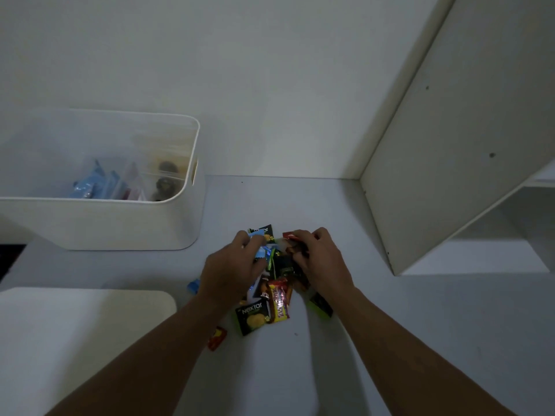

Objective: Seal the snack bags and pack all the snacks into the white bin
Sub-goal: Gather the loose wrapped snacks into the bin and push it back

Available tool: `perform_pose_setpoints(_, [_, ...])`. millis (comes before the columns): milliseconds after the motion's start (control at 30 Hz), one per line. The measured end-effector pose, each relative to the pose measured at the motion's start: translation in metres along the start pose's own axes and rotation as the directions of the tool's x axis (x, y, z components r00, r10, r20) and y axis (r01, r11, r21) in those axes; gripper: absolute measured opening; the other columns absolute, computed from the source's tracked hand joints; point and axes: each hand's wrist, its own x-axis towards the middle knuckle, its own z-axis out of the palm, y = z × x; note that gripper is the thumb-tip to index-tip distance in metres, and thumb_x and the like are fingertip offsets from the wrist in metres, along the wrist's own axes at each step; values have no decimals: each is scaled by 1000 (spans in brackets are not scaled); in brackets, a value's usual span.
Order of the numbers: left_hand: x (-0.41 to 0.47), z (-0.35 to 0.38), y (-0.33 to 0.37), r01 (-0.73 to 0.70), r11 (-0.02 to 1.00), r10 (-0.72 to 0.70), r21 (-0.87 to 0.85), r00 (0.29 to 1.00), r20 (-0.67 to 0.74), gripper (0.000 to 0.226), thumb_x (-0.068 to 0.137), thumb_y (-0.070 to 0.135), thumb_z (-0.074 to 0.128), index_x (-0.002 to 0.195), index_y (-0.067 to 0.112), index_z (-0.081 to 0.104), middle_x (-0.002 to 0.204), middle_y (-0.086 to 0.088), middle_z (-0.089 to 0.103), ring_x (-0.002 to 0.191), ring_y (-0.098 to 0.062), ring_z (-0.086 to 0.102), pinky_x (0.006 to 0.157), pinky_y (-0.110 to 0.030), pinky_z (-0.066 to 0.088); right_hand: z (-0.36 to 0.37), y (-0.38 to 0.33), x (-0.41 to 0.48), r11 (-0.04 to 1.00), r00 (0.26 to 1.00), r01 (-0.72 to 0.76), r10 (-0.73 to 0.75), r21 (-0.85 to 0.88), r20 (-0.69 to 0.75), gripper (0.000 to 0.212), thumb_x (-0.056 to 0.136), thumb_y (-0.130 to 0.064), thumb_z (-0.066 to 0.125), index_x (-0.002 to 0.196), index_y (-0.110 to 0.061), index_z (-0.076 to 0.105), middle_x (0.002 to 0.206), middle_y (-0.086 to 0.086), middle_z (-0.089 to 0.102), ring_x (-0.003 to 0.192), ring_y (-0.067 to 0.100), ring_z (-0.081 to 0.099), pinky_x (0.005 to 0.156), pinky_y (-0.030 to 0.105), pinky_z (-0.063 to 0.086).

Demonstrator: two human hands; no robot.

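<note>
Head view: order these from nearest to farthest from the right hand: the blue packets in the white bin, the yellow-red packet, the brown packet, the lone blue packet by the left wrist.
1. brown packet: held in the right hand.
2. yellow-red packet: lower left of the hand.
3. lone blue packet: farther left, apart from the others.
4. blue packets: in the white bin, far left.
</note>
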Motion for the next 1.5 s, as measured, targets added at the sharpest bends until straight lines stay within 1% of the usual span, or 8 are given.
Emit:
perform_pose_setpoints(67, [6, -11, 5, -10, 1000, 10, -19, 1000, 1, 30, 94, 38, 48, 112, 20, 64, 96, 2, 59, 50, -11, 47, 43, -19, 31, -5, -5, -1, 1000, 1000, -4, 4, -8, -10, 42, 96, -24, 56, 138, -24, 52, 117, 5, 46, 100, 23, 56, 81, 29, 49])
perform_pose_setpoints(200, [22, -43, 15, 52, 997, -49, -57, 998, 43, 28, 92, 46, 39, 113, 31, 49, 101, 7, 54, 57, -12, 55, 44, -26, 46, -24, -19, 3, 997, 999, -35, 32, -68, -44, 41, 96, -26, 56, 137, -22, 51, 121, 9, 49, 100, 28, 60, 83, 33, 52])
perform_pose_setpoints(400, [46, -111, 18, 73, 997, -77, -36, 990, -121, 16, 92, 39, 55, 107, 33, 54, 95, 9, 52, 56, -13, 55, 42, -25, 39, -76, -61, 14, 993, 995, -15, 4, -116, -96, 40, 96, -23, 56, 135, -22, 54, 116, 8, 52, 96, 28, 59, 77, 33, 49])
perform_pose_setpoints(600, [69, -197, -17, 112, 992, -126, -64, 945, -303, 22, 91, 40, 45, 105, 27, 57, 90, 4, 55, 54, -19, 55, 41, -29, 44, -121, -141, 33, 991, 978, 99, -114, -90, -173, 38, 95, -19, 57, 133, -22, 56, 110, 6, 52, 92, 21, 54, 74, 26, 41])
perform_pose_setpoints(833, [81, -271, -91, 201, 979, -199, -32, 916, -347, 20, 97, 33, 50, 112, 22, 57, 93, 0, 55, 63, -22, 57, 53, -27, 40, -109, -252, 65, 984, 961, 179, -171, 17, -216, 38, 93, -20, 59, 131, -21, 58, 108, 8, 56, 98, 24, 59, 82, 29, 47])
perform_pose_setpoints(1067, [75, -273, -173, 269, 961, -276, -69, 896, -347, 20, 99, 33, 48, 114, 22, 55, 95, 1, 56, 65, -19, 57, 53, -27, 40, -31, -312, 100, 979, 974, 202, -199, 21, -104, 41, 93, -22, 61, 133, -21, 55, 117, 9, 57, 104, 26, 60, 91, 35, 51])
perform_pose_setpoints(1333, [72, -250, -215, 285, 949, -314, -134, 897, -310, 22, 99, 36, 45, 114, 22, 54, 97, -1, 58, 72, -19, 58, 57, -27, 40, 17, -314, 103, 972, 972, 212, -198, -101, 129, 43, 90, -31, 59, 133, -25, 55, 125, 7, 53, 107, 27, 59, 91, 37, 52])
perform_pose_setpoints(1500, [76, -233, -211, 269, 945, -311, -188, 916, -255, 24, 100, 36, 44, 117, 21, 53, 101, -2, 59, 74, -17, 58, 59, -24, 37, 6, -298, 94, 975, 982, 186, -180, -123, 54, 44, 90, -51, 53, 129, -34, 60, 135, -2, 53, 112, 22, 60, 93, 38, 52])
